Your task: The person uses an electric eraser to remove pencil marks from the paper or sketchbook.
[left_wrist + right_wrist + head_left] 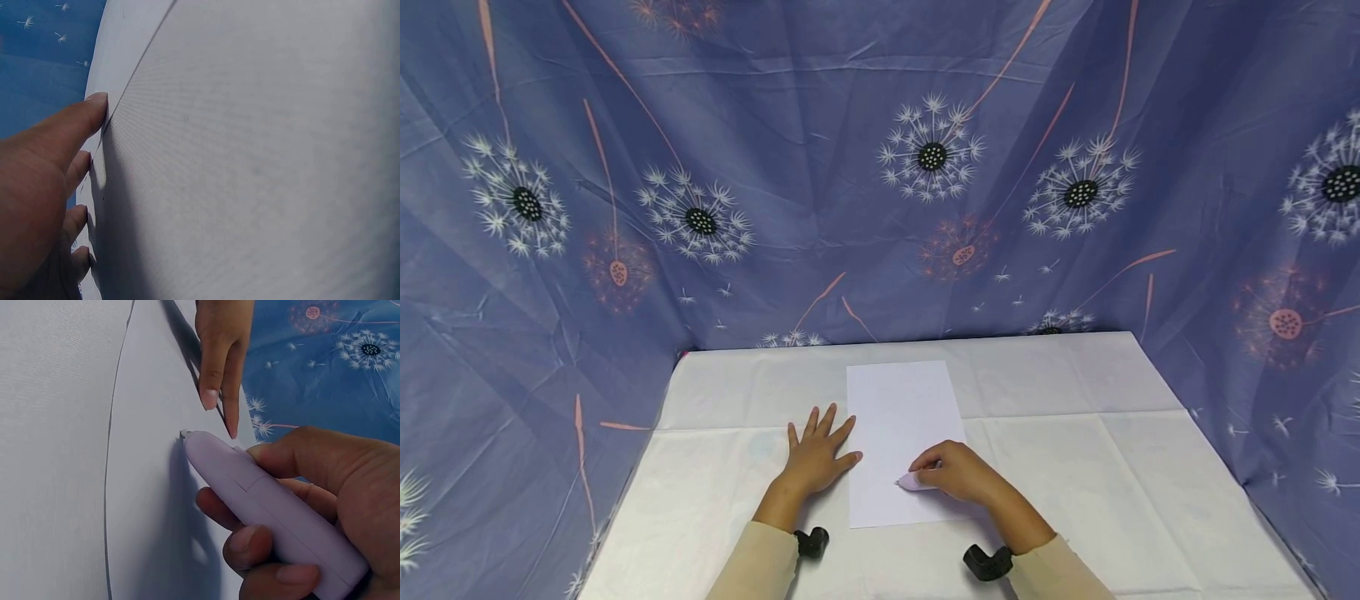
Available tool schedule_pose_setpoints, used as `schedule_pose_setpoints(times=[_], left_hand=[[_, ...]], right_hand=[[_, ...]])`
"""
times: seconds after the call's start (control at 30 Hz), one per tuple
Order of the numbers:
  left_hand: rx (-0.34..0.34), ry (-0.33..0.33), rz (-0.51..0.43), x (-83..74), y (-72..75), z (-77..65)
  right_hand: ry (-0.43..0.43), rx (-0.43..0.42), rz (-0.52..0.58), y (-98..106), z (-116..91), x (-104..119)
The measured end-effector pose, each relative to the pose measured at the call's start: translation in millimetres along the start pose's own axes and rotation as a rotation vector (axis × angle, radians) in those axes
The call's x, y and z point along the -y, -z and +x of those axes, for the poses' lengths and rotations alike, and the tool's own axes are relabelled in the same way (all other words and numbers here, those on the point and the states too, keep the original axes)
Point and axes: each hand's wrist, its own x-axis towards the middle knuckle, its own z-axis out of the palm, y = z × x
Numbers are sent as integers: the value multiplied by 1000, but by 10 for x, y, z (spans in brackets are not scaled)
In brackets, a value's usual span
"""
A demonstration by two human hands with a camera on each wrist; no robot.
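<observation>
A white sheet of paper (902,408) lies on the table. My right hand (958,473) grips a pale lilac, thick pen-shaped tool (269,512) between thumb and curled fingers. In the right wrist view its small narrow tip points down at the paper, close to the surface; the tool's exact kind I cannot tell. My left hand (816,457) lies flat with fingers spread at the sheet's left edge, thumb and index fingertip right at that edge. The left wrist view shows the left thumb (75,131) beside the paper's edge line.
A white cloth (1060,467) with fold creases covers the table. Blue-purple curtains (820,167) with dandelion prints hang behind and along both sides. Black wrist mounts (988,562) sit at both beige sleeves (756,562).
</observation>
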Motion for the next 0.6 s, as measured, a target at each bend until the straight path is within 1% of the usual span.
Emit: schedule_pose_setpoints(times=[0.3,0.6], left_hand=[[-6,-4,-13,2,2,0],[-1,-5,-12,3,1,-1]], right_hand=[[-7,-6,1,53,-44,-64],[13,-2,16,28,-36,-58]])
